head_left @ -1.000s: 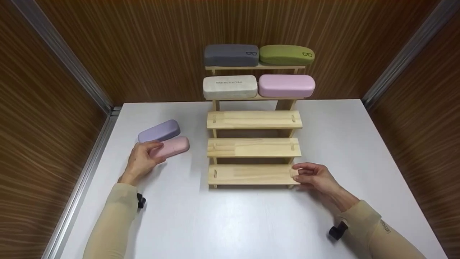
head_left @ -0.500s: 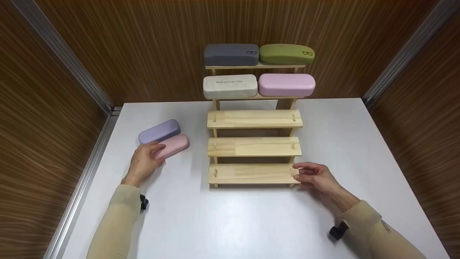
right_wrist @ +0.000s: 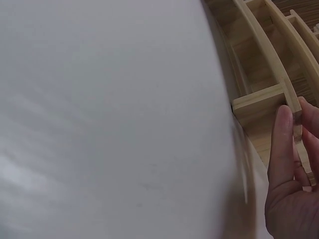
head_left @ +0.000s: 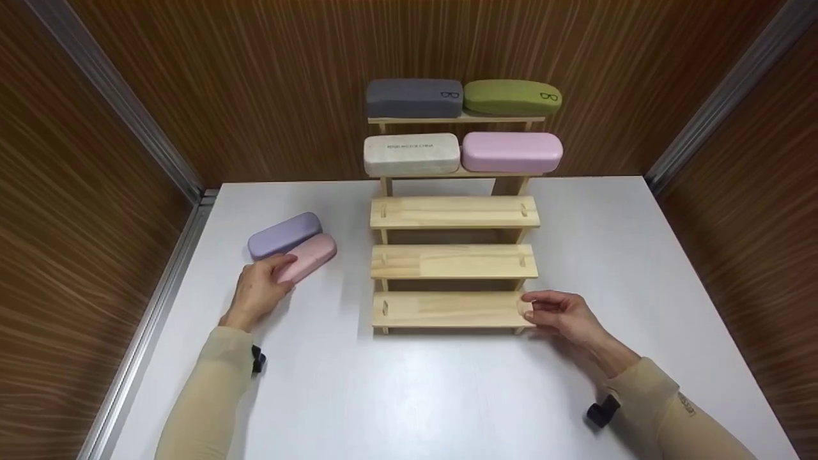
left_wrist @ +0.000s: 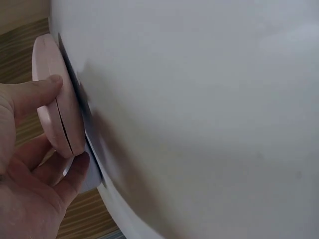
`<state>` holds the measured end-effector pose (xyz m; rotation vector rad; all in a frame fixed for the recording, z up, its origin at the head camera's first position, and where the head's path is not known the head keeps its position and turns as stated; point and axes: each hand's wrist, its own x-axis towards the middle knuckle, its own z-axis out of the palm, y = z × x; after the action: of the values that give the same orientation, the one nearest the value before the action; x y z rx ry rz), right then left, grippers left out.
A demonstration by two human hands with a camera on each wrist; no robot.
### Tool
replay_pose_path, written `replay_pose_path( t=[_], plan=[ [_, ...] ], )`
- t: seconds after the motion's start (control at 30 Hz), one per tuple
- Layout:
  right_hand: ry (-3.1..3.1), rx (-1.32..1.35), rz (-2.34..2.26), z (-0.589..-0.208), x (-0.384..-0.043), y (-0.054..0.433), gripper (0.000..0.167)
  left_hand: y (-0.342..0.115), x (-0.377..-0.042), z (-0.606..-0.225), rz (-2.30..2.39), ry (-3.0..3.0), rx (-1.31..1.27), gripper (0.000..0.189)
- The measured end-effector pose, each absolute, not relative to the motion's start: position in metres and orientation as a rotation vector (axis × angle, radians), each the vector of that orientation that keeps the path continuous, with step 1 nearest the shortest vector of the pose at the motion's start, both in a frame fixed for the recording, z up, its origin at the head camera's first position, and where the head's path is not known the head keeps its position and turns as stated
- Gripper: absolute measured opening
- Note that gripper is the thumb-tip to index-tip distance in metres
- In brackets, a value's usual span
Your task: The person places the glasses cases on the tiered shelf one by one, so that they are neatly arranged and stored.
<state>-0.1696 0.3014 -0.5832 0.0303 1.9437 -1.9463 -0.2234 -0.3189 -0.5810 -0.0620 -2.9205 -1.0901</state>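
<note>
Head view: left hand (head_left: 257, 289) grips pink case (head_left: 313, 253), seemingly securing it; lifting should clear lilac case (head_left: 285, 235) beyond; right hand (head_left: 570, 321) pinches bottom shelf (head_left: 452, 309).

Over the last second the pink case (head_left: 311, 257) has swung round, so that in the head view it slants more steeply. Its right-hand end has moved farther from the person and closer to the right end of the purple case (head_left: 284, 235). The left grip (head_left: 257, 294) has crept slightly to the right and toward the person (only a small shift), and the left sleeve (head_left: 211, 383), with the black clip (head_left: 258, 360) at its cuff, has gone rightward too.
</note>
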Motion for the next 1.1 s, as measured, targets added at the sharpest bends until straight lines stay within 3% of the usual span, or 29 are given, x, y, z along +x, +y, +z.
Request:
replay_pose_path(
  t=[1.1],
  plan=[
    [1.95,-0.012,-1.923,-0.585,-0.171,0.303,0.035,-0.32,-0.212,-0.546,-1.052,-2.884,-0.178,0.053]
  ],
)
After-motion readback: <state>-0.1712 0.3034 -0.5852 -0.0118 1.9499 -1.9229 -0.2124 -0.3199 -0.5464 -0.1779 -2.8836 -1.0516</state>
